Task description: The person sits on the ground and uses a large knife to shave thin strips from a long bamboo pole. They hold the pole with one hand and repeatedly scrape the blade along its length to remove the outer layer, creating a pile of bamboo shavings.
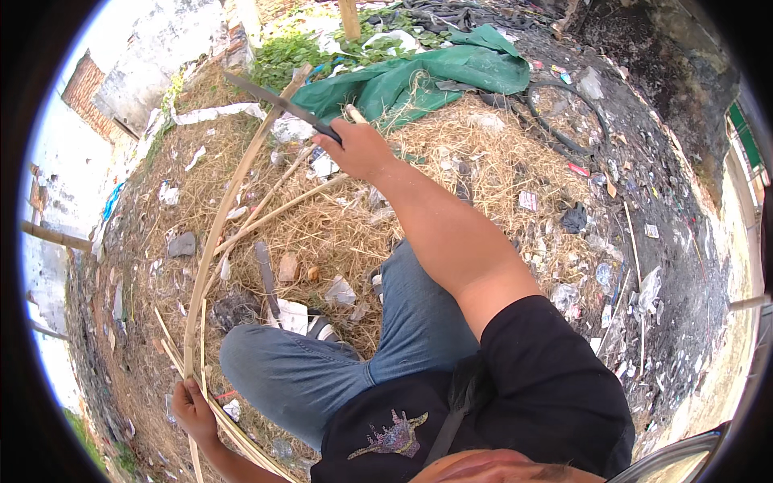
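Note:
My right hand (354, 149) is wrapped round the dark handle of a long-bladed knife (278, 100). Its blade points to the far left and crosses a long, pale wooden strip (211, 249), possibly split bamboo, close to the strip's far end. Whether the edge touches the strip or bites into it, I cannot tell. Lower left, my left hand (193, 409) grips the same strip, which bows slightly as it runs away from me. Thinner strips (278, 211) lie across the straw beside it, and more narrow strips (229, 427) pass by my left wrist.
A second long blade (266, 270) lies on the straw by my foot, near a brick piece (288, 267). Green sheeting (419, 80) is crumpled at the far side. Black hose (564, 121) curves at the far right, with scattered litter around it. A wooden post (349, 19) stands beyond.

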Motion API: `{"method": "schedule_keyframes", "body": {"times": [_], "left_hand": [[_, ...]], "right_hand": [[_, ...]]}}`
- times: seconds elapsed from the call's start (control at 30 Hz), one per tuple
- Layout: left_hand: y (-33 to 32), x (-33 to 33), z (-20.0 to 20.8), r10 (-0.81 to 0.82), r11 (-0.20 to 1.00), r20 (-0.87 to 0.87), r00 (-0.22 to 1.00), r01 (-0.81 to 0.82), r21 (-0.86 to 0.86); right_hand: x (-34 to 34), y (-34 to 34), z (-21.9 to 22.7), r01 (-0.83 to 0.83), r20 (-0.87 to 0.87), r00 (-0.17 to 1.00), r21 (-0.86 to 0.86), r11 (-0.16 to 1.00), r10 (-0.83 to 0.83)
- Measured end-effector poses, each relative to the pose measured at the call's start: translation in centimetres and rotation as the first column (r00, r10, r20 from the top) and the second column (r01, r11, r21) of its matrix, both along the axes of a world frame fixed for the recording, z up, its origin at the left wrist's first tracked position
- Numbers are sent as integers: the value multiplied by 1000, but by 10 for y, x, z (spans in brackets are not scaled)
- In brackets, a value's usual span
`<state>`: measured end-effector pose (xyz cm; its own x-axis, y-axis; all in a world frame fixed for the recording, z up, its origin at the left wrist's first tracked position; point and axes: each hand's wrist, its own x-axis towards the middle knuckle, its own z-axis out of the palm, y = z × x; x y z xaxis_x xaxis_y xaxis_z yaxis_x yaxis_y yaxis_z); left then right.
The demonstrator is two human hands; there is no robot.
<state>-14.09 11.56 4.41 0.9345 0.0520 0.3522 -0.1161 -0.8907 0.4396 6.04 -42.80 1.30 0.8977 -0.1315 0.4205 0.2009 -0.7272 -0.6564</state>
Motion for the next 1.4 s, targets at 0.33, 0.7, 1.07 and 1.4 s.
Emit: {"method": "schedule_keyframes", "body": {"times": [0.33,0.7,1.07,1.4], "left_hand": [[-52,44,7,-8,1000,22,1000,7,4],[-62,81,7,-45,964,11,999,40,264],[18,107,-67,-343,704,324,882,14,710],[-35,121,-23,-196,894,253,947,66,444]], "right_hand": [[-13,-9,15,-29,147,989,82,996,17],[-10,-18,14,13,106,994,-4,1000,-12],[-12,-25,14,62,100,992,135,989,-76],[-36,-22,29,-56,134,989,-22,998,59]]}}
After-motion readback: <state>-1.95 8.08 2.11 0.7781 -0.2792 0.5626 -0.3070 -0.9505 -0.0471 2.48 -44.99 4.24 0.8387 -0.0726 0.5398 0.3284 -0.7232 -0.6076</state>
